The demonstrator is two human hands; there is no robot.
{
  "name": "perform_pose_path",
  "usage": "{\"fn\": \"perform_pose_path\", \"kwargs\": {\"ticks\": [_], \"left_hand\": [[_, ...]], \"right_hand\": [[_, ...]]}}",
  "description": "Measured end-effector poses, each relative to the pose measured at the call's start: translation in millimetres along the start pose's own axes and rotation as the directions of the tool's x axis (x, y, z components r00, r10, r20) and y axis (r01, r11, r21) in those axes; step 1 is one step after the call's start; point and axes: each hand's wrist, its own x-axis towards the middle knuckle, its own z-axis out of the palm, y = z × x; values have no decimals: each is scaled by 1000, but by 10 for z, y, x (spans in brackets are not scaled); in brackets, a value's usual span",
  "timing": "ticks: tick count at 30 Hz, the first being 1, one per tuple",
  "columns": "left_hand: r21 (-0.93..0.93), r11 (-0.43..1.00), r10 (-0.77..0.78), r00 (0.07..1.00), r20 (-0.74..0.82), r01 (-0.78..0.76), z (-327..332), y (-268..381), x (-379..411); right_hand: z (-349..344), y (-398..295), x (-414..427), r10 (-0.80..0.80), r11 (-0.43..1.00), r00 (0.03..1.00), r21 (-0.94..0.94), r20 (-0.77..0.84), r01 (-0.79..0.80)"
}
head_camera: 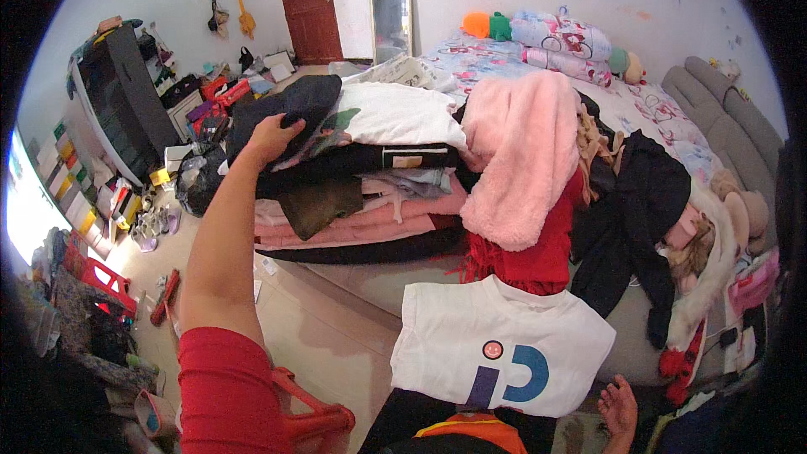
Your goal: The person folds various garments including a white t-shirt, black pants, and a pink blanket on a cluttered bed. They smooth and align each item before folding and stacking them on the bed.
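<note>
My left hand (277,137) reaches forward onto a dark folded garment (302,101) at the left end of a clothes pile; its fingertips touch the cloth, and whether they grip it cannot be told. Beside that garment lies a white shirt (403,113) with a coloured print, on top of black, grey and pink clothes. A white T-shirt (435,353) with a blue print and a smiling face rests across my lap. Just right of its lower edge is my right hand (618,405), palm up, fingers slightly curled, holding nothing.
A fluffy pink garment (523,145) lies over a red fringed cloth (529,265) on the bed. Black clothing (637,221) hangs at the bed's right side. On the left floor are shoes (154,227), a black plastic bag (198,180) and a red plastic chair (104,277).
</note>
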Motion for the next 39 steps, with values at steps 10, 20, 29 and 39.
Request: {"fn": "perform_pose_path", "kwargs": {"ticks": [10, 20, 29, 39], "left_hand": [[-974, 208, -113, 988, -109, -84, -1222, 1106, -344], [-839, -376, 50, 913, 405, 393, 12, 2545, -2193], [-645, -110, 259, 648, 717, 757, 1382, 2288, -3846], [-670, 691, 239, 789, 565, 270, 1970, 2148, -4128]], "right_hand": [[867, -423, -295, -147, 833, 945, -479, 292, 277], [2745, 907, -248, -153, 732, 228, 265, 962, -627], [2059, -304, -309, -38, 988, 831, 146, 554, -52], [1229, 397, 173, 168, 929, 832, 196, 528, -313]]}}
